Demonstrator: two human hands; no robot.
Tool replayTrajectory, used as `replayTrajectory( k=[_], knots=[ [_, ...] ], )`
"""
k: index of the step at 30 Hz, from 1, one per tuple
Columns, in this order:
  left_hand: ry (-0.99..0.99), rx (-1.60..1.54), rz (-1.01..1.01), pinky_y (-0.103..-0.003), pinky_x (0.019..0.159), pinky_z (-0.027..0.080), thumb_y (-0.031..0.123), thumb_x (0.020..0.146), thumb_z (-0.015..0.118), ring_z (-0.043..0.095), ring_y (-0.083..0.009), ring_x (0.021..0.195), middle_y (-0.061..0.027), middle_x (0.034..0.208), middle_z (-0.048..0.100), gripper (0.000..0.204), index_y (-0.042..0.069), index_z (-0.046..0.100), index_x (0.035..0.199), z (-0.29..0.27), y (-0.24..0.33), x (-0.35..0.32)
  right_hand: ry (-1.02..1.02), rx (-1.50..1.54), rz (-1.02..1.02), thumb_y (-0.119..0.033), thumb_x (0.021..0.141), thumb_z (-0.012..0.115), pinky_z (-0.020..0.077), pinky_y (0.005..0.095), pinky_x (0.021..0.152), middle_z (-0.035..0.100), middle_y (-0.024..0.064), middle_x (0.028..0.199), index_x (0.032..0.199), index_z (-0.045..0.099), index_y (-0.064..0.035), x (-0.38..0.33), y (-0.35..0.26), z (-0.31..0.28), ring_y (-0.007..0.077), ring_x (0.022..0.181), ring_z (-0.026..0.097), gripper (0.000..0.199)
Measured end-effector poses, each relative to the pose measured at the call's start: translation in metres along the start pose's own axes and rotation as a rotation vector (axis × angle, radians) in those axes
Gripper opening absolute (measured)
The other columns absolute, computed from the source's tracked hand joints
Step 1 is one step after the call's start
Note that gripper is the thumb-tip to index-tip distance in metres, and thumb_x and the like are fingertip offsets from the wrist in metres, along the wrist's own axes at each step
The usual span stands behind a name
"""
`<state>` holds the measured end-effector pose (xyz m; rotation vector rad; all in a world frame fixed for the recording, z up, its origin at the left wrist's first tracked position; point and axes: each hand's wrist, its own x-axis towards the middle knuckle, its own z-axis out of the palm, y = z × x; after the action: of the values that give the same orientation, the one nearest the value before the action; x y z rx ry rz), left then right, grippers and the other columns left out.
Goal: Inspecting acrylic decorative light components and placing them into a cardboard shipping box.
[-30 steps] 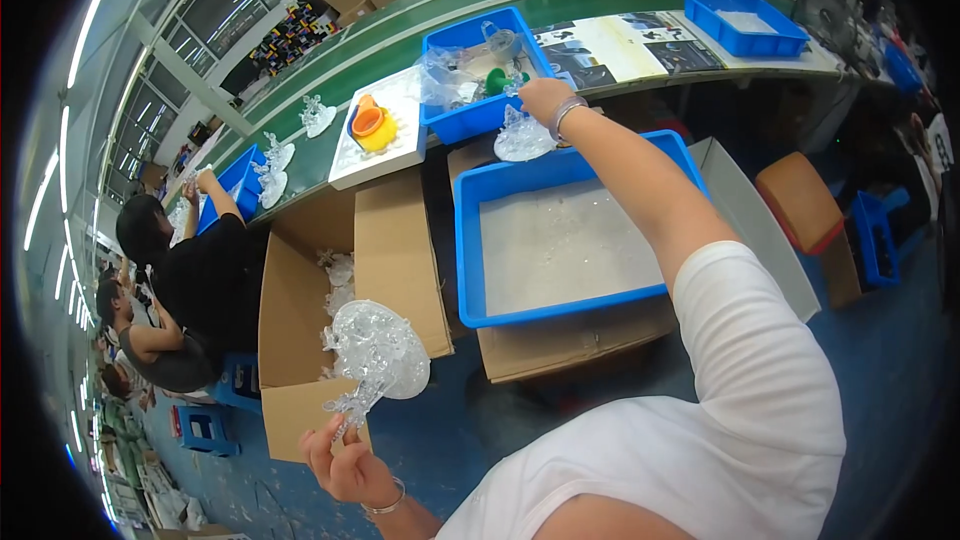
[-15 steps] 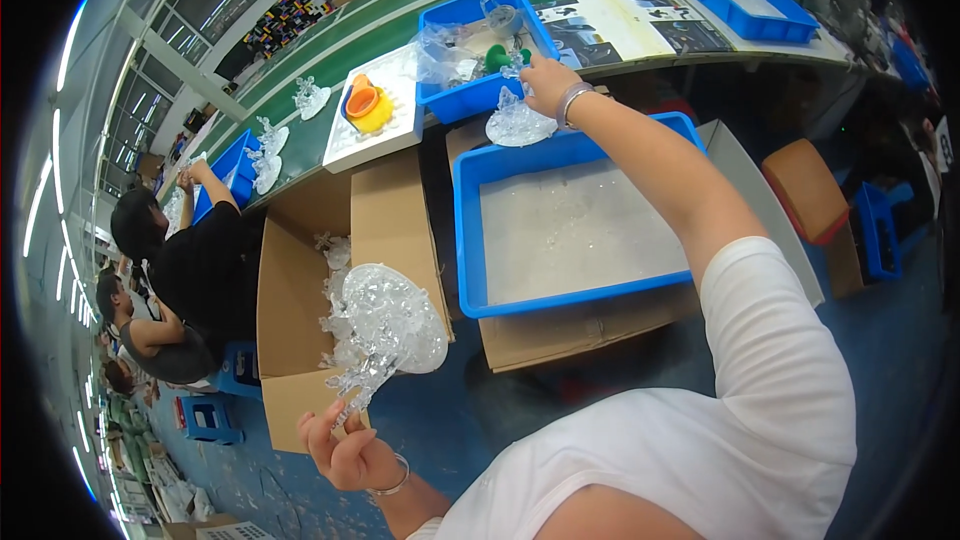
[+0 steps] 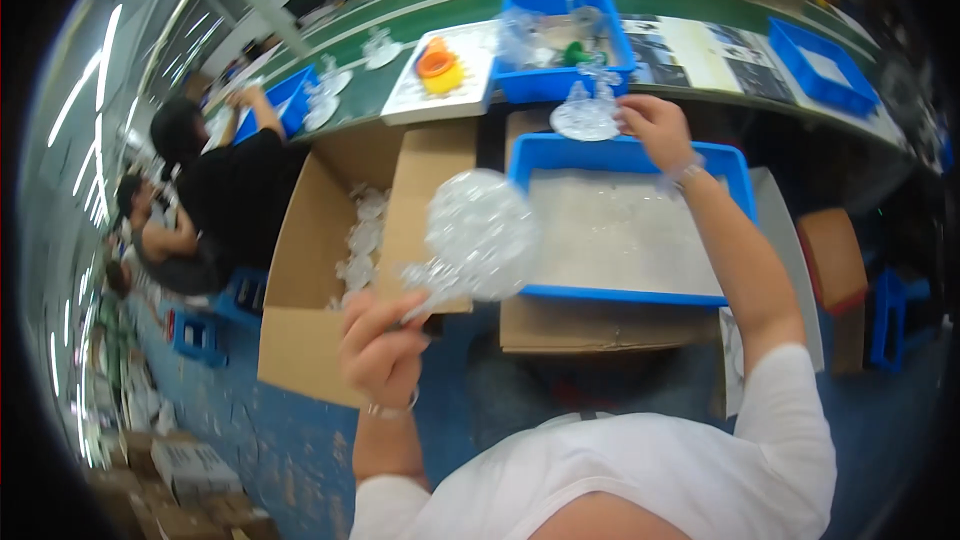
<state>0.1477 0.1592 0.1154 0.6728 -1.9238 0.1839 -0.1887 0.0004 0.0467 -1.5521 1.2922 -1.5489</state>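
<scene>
My left hand [image 3: 383, 348] pinches the narrow stem of a clear plastic ornament [image 3: 482, 235]. Its round disc tilts up over the edge of the cardboard box, slightly blurred. At the far rim of a large blue tray [image 3: 640, 294], my right hand [image 3: 655, 130] has its fingers closed at the right edge of a second clear ornament [image 3: 586, 122]. That one has a round base below and knobbly upright figures above. Whether the bench edge supports its base I cannot tell.
An open cardboard box [image 3: 318, 210] on the left holds several clear ornaments [image 3: 365, 235]. On the green bench stand a blue bin [image 3: 565, 88] with a green part, a white board [image 3: 400, 105] with an orange-and-yellow piece, and another blue tray [image 3: 825, 90]. Co-workers [image 3: 235, 185] sit at left.
My left hand has risen and moved right, bringing its ornament higher. My right hand has shifted from the top of the other ornament to its right edge. The view has turned somewhat.
</scene>
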Motion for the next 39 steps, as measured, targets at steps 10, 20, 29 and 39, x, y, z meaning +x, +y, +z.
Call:
replayTrajectory(
  k=[10, 20, 29, 39],
  knots=[
    [0.033, -0.336, -0.003, -0.027, 0.059, 0.041, -0.005, 0.059, 0.059, 0.053, -0.0187, 0.067, -0.0080, 0.080, 0.060, 0.014, 0.003, 0.050, 0.054, 0.109, -0.020, 0.037, 0.015, -0.003, 0.218, -0.013, 0.072, 0.059, 0.0391, 0.0158, 0.046, 0.054, 0.0010, 0.061, 0.080, 0.056, -0.0023, -0.067, 0.033, -0.015, 0.0073, 0.053, 0.050, 0.014],
    [0.029, -1.357, -0.794, -0.022, 0.060, 0.046, 0.001, 0.069, 0.059, 0.055, -0.0114, 0.072, -0.0095, 0.085, 0.058, 0.017, 0.008, 0.048, 0.060, 0.194, -0.075, 0.050, 0.060, 0.098, 0.412, -0.009, 0.071, 0.056, 0.0400, 0.0182, 0.042, 0.059, 0.0048, 0.075, 0.098, 0.051, -0.0025, -0.066, 0.050, -0.028, 0.0107, 0.051, 0.056, 0.028],
    [0.162, -1.765, -0.808, -0.020, 0.055, 0.042, 0.004, 0.074, 0.055, 0.049, -0.0096, 0.069, -0.0042, 0.083, 0.052, 0.017, 0.011, 0.047, 0.061, 0.252, -0.121, 0.015, 0.087, 0.468, 0.530, -0.011, 0.077, 0.049, 0.0397, 0.0243, 0.081, 0.054, 0.0101, 0.100, 0.109, 0.046, -0.0030, -0.062, 0.031, -0.034, 0.0150, 0.090, 0.052, 0.033],
    [0.349, -1.905, -0.968, -0.027, 0.071, 0.048, 0.009, 0.080, 0.048, 0.054, -0.0116, 0.085, -0.0019, 0.095, 0.055, 0.008, 0.012, 0.050, 0.072, 0.234, -0.140, 0.012, -0.103, 0.948, 0.508, -0.014, 0.083, 0.032, 0.0316, 0.0295, 0.090, 0.048, 0.0141, 0.111, 0.116, 0.036, 0.0030, -0.063, 0.024, -0.044, 0.0218, 0.107, 0.042, 0.037]
  ],
)
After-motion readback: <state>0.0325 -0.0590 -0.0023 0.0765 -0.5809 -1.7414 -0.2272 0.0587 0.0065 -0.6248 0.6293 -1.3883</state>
